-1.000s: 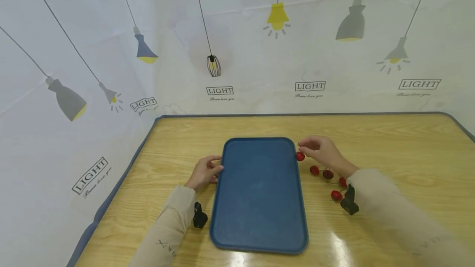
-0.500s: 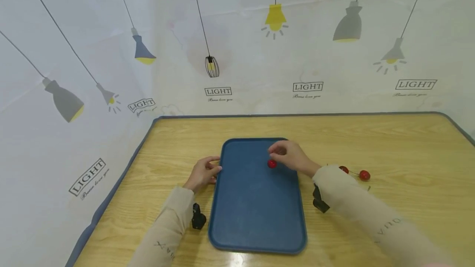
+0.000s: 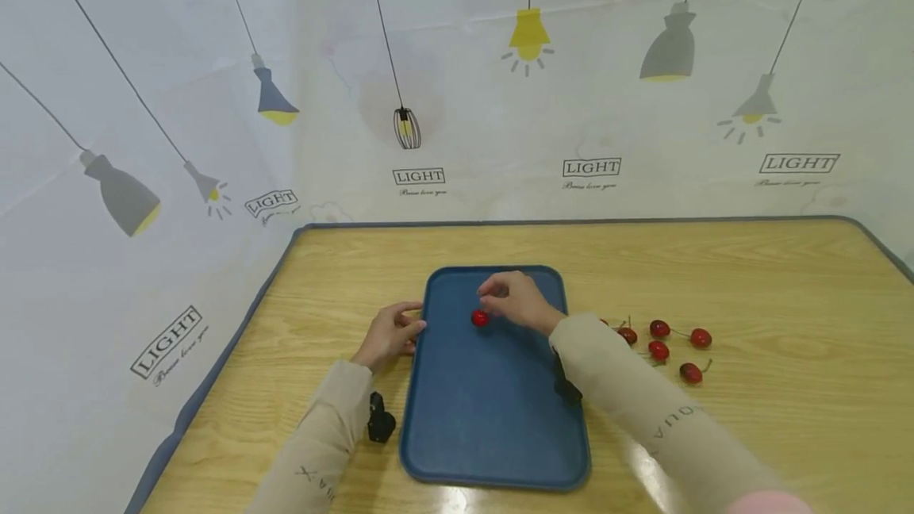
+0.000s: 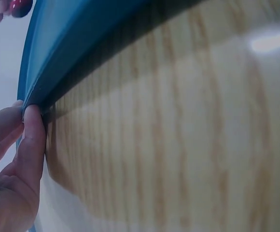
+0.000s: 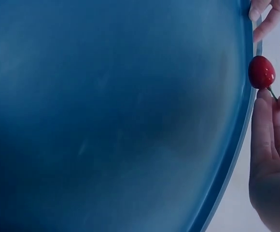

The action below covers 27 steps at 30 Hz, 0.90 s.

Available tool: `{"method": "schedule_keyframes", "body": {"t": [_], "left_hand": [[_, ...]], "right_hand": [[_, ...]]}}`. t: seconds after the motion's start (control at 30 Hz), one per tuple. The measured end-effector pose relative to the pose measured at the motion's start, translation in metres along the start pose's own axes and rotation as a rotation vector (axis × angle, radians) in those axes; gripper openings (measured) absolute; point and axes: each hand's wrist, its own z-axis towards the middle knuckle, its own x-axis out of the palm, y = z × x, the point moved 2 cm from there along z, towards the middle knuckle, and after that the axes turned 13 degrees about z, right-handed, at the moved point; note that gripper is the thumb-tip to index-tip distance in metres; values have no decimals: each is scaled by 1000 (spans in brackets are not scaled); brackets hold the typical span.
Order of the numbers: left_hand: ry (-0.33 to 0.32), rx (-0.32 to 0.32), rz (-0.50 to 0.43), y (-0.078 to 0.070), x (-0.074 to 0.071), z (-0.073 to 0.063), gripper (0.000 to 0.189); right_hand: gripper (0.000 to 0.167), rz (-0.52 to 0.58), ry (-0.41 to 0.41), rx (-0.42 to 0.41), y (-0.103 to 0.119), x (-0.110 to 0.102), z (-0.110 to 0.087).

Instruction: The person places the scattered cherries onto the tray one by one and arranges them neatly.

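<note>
A blue tray (image 3: pixel 496 403) lies lengthwise on the wooden table. At its left rim, my left hand (image 3: pixel 389 335) pinches the edge between thumb and fingers; the left wrist view shows that grip on the rim up close. Over the tray's upper part, my right hand (image 3: pixel 521 300) holds a red cherry (image 3: pixel 480 318) by its thin green stem. The right wrist view shows this cherry (image 5: pixel 261 72) hanging just beyond the fingertips, with the stem pinched by the thumb. To the right of the tray lie several more red cherries (image 3: pixel 658 350), some partly hidden behind the right sleeve.
Pale cloth walls printed with lamps stand behind and left of the table (image 3: pixel 785 284). A dark blue border runs along the table's edge. Black wrist devices sit by both sleeves, one at the left (image 3: pixel 381 419).
My right hand has carried the cherry leftward from beside the tray's right rim to above its upper middle. The left hand has stayed on the rim. More of the loose cherries now show.
</note>
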Motion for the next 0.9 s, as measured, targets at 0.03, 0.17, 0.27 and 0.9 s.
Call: {"method": "schedule_keyframes", "body": {"t": [0.03, 0.17, 0.27, 0.9], "left_hand": [[1, 1, -2, 0, 0, 0, 40], [1, 0, -5, -1, 1, 0, 40], [-2, -2, -3, -2, 3, 0, 40], [9, -5, -25, 0, -1, 0, 40]], "right_hand": [[17, 8, 2, 9, 0, 3, 1], [17, 37, -1, 53, -1, 12, 7], [17, 43, -2, 80, -2, 17, 9], [16, 62, -18, 162, -6, 41, 27]]}}
